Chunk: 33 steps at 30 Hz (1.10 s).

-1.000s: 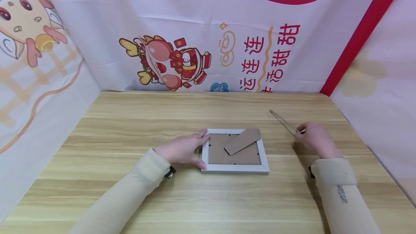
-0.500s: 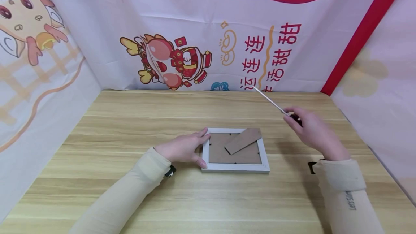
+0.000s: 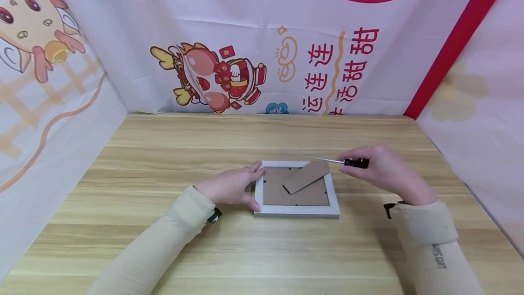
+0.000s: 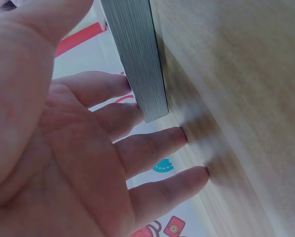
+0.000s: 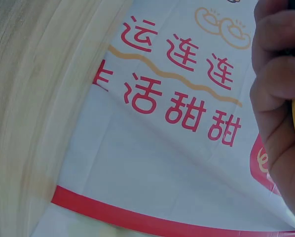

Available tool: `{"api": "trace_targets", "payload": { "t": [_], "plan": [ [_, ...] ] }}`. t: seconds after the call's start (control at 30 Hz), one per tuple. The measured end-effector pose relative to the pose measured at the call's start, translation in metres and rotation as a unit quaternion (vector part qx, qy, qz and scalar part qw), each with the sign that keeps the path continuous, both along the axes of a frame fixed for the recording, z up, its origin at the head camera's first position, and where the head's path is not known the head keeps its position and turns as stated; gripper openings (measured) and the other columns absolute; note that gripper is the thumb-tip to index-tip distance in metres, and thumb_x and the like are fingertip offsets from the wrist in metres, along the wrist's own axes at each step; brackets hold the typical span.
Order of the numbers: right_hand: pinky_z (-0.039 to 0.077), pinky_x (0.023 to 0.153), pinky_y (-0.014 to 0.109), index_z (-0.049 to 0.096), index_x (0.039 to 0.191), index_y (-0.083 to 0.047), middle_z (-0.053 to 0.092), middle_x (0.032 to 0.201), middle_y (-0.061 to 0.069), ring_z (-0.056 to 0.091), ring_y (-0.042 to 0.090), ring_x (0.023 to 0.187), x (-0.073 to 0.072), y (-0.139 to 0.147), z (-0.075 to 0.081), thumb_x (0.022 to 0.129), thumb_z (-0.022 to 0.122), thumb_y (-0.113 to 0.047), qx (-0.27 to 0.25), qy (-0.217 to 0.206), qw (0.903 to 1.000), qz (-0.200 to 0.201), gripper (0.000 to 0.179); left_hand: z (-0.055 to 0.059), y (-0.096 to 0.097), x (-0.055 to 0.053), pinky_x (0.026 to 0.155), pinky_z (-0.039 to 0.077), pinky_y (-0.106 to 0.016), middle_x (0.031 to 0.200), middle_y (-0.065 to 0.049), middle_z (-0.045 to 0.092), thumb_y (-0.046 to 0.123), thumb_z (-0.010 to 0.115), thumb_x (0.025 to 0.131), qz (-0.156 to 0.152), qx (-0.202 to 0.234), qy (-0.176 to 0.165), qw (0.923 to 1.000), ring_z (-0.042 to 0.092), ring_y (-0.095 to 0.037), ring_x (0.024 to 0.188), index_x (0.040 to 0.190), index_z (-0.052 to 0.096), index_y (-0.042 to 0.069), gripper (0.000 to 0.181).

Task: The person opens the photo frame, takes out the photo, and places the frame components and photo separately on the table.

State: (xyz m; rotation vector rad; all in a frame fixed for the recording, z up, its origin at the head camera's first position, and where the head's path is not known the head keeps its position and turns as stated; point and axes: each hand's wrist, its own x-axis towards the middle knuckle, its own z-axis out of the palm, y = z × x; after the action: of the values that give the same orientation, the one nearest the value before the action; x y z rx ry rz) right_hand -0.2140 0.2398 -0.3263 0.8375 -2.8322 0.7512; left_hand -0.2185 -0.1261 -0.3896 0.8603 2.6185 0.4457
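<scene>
A silver-white picture frame (image 3: 298, 214) lies back side up, with a brown backing board (image 3: 272, 195) and an angled stand flap (image 3: 306, 177). Along the frame's left side rests my left hand (image 3: 229, 188), its thumb at the near corner and fingers at the far one. In the left wrist view those fingers (image 4: 150, 150) look fairly straight; two touch the frame's side, two reach the tabletop. Right of the frame, my right hand (image 3: 386, 172) grips a screwdriver (image 3: 357, 163) by its black handle. A yellow handle part shows in the right wrist view. The shaft points left above the frame, its tip blurred.
The wood-grain table (image 3: 163, 149) extends around the frame. A printed white cloth (image 3: 245, 17) rises behind the table's far edge, and similar cloths stand along the left and right sides.
My right hand has lifted the screwdriver from the table and swung it left, its shaft now over the frame. The left hand and frame stay in place.
</scene>
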Motion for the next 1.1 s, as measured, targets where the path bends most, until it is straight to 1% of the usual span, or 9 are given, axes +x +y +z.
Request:
{"api": "trace_targets", "payload": {
  "t": [0.1,0.17,0.27,0.37,0.53,0.77,0.9,1.03,1.1],
  "plan": [
    [0.053,0.064,0.025,0.078,0.106,-0.016,0.071,0.086,-0.01,0.062,0.007,0.072,0.001,-0.002,0.0,0.082,0.083,-0.022,0.009,-0.035,0.9994,0.004,0.026,0.0,0.0,-0.001,0.113,0.031,-0.041,0.164,-0.012,0.013,0.051,0.081,0.074,0.002,0.0,-0.001,1.0,0.027,-0.028,0.145,0.156,0.028,0.008,0.107],
    [0.054,0.066,0.026,0.078,0.107,-0.014,0.072,0.088,-0.008,0.063,0.007,0.075,0.0,-0.002,0.0,0.081,0.084,-0.022,0.014,-0.053,0.9985,0.006,0.028,0.0,0.0,-0.001,0.113,0.032,-0.041,0.164,-0.012,0.014,0.051,0.081,0.074,0.002,0.0,-0.001,1.0,0.027,-0.028,0.145,0.156,0.029,0.007,0.107],
    [0.056,0.072,0.03,0.078,0.106,-0.013,0.074,0.094,-0.005,0.065,0.008,0.081,-0.001,-0.003,-0.002,0.079,0.085,-0.021,0.019,-0.065,0.9976,0.011,0.029,0.0,0.001,-0.001,0.113,0.032,-0.042,0.163,-0.013,0.014,0.051,0.081,0.074,0.0,0.0,0.0,1.0,0.028,-0.029,0.145,0.156,0.029,0.006,0.106],
    [0.057,0.077,0.036,0.078,0.104,-0.013,0.074,0.097,-0.004,0.067,0.01,0.085,-0.002,-0.004,-0.005,0.078,0.086,-0.02,0.025,-0.066,0.9973,0.021,0.028,0.001,0.001,0.0,0.113,0.032,-0.042,0.163,-0.014,0.015,0.05,0.082,0.074,-0.001,0.001,-0.001,1.0,0.028,-0.03,0.145,0.155,0.03,0.006,0.106],
    [0.056,0.082,0.04,0.079,0.101,-0.016,0.073,0.094,-0.009,0.067,0.009,0.088,-0.004,-0.007,-0.009,0.078,0.085,-0.02,0.04,-0.059,0.9968,0.036,0.024,0.002,0.001,0.001,0.113,0.032,-0.042,0.163,-0.014,0.015,0.049,0.082,0.075,-0.001,0.002,0.0,1.0,0.028,-0.03,0.144,0.156,0.03,0.007,0.105],
    [0.056,0.08,0.04,0.079,0.103,-0.014,0.073,0.094,-0.009,0.067,0.009,0.087,-0.006,-0.012,-0.014,0.08,0.084,-0.02,0.042,-0.07,0.9955,0.048,0.024,0.003,0.001,0.002,0.113,0.032,-0.043,0.163,-0.014,0.016,0.048,0.083,0.075,0.0,0.006,-0.001,1.0,0.029,-0.03,0.144,0.155,0.031,0.006,0.104],
    [0.056,0.078,0.039,0.079,0.103,-0.014,0.073,0.095,-0.009,0.066,0.009,0.085,-0.007,-0.014,-0.016,0.081,0.083,-0.019,0.038,-0.088,0.9936,0.059,0.023,0.002,0.001,0.002,0.113,0.031,-0.042,0.163,-0.013,0.015,0.048,0.082,0.075,0.0,0.006,-0.003,1.0,0.028,-0.03,0.145,0.156,0.03,0.007,0.105],
    [0.056,0.075,0.036,0.079,0.103,-0.014,0.072,0.095,-0.01,0.064,0.007,0.083,-0.008,-0.016,-0.019,0.082,0.082,-0.021,0.039,-0.086,0.9933,0.066,0.021,0.002,0.001,0.001,0.113,0.031,-0.042,0.164,-0.012,0.015,0.049,0.082,0.074,0.001,0.005,-0.003,1.0,0.028,-0.029,0.145,0.156,0.03,0.008,0.105],
    [0.055,0.077,0.037,0.079,0.102,-0.014,0.072,0.095,-0.01,0.065,0.007,0.085,-0.008,-0.017,-0.022,0.084,0.081,-0.022,0.039,-0.083,0.9935,0.068,0.02,0.001,0.001,0.001,0.113,0.032,-0.042,0.164,-0.012,0.015,0.049,0.082,0.074,0.002,0.004,-0.002,1.0,0.029,-0.029,0.144,0.156,0.03,0.008,0.105]
  ]
}}
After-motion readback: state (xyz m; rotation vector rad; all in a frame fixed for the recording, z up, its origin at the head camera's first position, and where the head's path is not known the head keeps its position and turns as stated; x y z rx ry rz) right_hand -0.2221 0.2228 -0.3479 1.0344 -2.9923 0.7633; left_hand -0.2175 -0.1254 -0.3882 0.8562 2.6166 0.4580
